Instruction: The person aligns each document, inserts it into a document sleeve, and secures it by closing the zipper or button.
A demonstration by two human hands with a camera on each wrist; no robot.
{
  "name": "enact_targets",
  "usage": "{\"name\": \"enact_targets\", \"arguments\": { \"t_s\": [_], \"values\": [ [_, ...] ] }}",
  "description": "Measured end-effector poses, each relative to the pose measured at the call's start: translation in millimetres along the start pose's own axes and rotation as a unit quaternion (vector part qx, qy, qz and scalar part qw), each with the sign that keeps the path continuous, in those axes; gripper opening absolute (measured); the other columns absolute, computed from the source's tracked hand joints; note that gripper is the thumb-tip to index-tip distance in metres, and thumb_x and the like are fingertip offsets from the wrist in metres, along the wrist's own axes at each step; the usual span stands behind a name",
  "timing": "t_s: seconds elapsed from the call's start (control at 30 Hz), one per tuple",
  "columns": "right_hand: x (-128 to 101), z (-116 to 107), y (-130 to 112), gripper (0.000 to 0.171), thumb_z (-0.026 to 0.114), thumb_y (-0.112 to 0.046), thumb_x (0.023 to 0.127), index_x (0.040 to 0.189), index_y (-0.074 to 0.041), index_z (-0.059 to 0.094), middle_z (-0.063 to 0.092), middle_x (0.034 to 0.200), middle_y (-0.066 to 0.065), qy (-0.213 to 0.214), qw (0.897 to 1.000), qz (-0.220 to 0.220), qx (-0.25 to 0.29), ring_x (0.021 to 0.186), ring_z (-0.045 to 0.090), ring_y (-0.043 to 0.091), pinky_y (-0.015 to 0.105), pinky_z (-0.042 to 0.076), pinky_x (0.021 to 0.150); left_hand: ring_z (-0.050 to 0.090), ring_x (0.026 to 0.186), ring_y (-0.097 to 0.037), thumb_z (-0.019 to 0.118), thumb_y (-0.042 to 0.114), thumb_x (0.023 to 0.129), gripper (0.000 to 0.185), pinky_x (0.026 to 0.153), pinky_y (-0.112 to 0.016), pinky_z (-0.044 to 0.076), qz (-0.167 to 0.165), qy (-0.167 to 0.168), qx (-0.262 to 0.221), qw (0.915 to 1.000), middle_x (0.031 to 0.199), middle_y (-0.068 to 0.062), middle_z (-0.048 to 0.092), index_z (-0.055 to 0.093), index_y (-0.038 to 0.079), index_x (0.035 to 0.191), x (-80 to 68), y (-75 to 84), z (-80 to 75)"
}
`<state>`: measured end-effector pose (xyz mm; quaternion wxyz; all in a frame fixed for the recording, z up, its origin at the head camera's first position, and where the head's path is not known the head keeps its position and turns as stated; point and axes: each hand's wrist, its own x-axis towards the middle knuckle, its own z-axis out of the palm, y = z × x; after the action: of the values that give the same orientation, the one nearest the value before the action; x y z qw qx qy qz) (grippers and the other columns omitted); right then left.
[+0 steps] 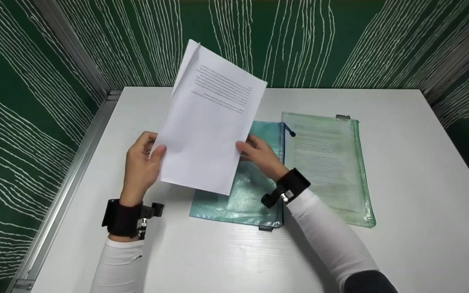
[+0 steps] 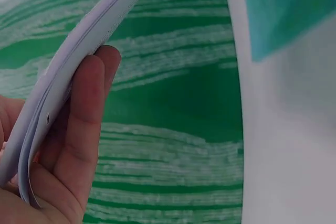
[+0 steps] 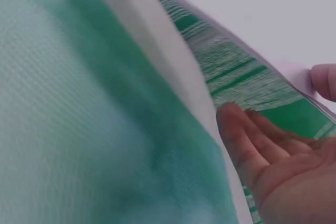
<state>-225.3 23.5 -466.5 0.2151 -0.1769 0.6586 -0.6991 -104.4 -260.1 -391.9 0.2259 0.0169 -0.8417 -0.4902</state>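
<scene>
A stack of white printed papers (image 1: pixel 206 134) is held tilted above the table, its text in the upper part. My left hand (image 1: pixel 143 162) grips its left edge, thumb in front and fingers behind; the left wrist view shows the sheets (image 2: pixel 79 40) bowed between them. At the right edge, my right hand (image 1: pixel 261 156) pinches the papers, thumb on the front. Several of its fingers (image 3: pixel 247 145) stretch out below the sheets in the right wrist view. Beneath lies a teal zip pouch (image 1: pixel 255 199), partly hidden by the papers and right hand.
Right of the teal pouch, a pale green zip pouch (image 1: pixel 332 162) with printed sheets inside lies on the white table (image 1: pixel 413 183). Green walls (image 1: pixel 299 44) with white streaks rise behind and at the sides. A metal rail (image 1: pixel 67 179) runs along the left edge.
</scene>
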Motion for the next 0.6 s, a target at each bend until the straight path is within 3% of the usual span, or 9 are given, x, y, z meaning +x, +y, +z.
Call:
{"name": "enact_targets", "arguments": {
  "t_s": [0.1,0.2,0.4,0.5,0.6],
  "values": [
    [-22.0,-24.5,-8.4,0.046,0.050,-0.017,0.110,0.153,0.001,0.043,0.065,0.131,0.016,0.016,0.998,-0.035,0.044,0.109,0.070,0.023,0.037,0.057,0.089,0.059,0.072,-0.020,0.066,0.000,0.099,0.016,0.061,-0.022,0.045,0.013,-0.043,-0.050,0.9978,0.095,-0.022,0.073,0.063,-0.005,0.114,-8.1,5.2,15.7],
    [-46.8,-46.0,-19.2,0.045,0.051,-0.012,0.109,0.151,0.004,0.045,0.070,0.124,0.011,0.049,0.995,-0.065,0.061,0.101,0.072,0.022,0.032,0.058,0.081,0.052,0.061,-0.015,0.064,0.000,0.100,0.015,0.056,-0.022,0.042,0.012,-0.107,-0.091,0.9900,0.084,-0.018,0.070,0.062,-0.004,0.114,-15.6,9.1,30.4],
    [-96.4,-78.1,-39.1,0.039,0.053,-0.006,0.107,0.143,0.008,0.053,0.075,0.115,0.003,0.104,0.991,-0.088,-0.003,0.093,0.073,0.018,0.028,0.058,0.074,0.058,0.066,-0.012,0.062,-0.001,0.101,0.016,0.061,-0.022,0.046,-0.012,-0.236,-0.135,0.9624,0.089,-0.016,0.071,0.056,-0.004,0.116,-23.1,16.3,57.0],
    [-118.4,-88.1,-45.8,0.038,0.053,-0.002,0.106,0.141,0.011,0.054,0.076,0.114,0.002,0.103,0.989,-0.095,-0.045,0.092,0.073,0.016,0.027,0.058,0.072,0.055,0.067,-0.014,0.059,0.001,0.103,0.015,0.063,-0.022,0.045,-0.012,-0.262,-0.142,0.9544,0.084,-0.013,0.065,0.056,-0.003,0.118,-22.8,20.7,69.0],
    [-135.4,-95.0,-49.4,0.037,0.052,0.002,0.105,0.139,0.015,0.054,0.076,0.114,0.001,0.085,0.988,-0.101,-0.080,0.091,0.072,0.015,0.026,0.058,0.071,0.056,0.067,-0.016,0.056,0.003,0.106,0.013,0.065,-0.025,0.047,-0.008,-0.263,-0.157,0.9518,0.079,-0.011,0.059,0.056,-0.003,0.117,-19.9,25.4,79.8]
  ]
}}
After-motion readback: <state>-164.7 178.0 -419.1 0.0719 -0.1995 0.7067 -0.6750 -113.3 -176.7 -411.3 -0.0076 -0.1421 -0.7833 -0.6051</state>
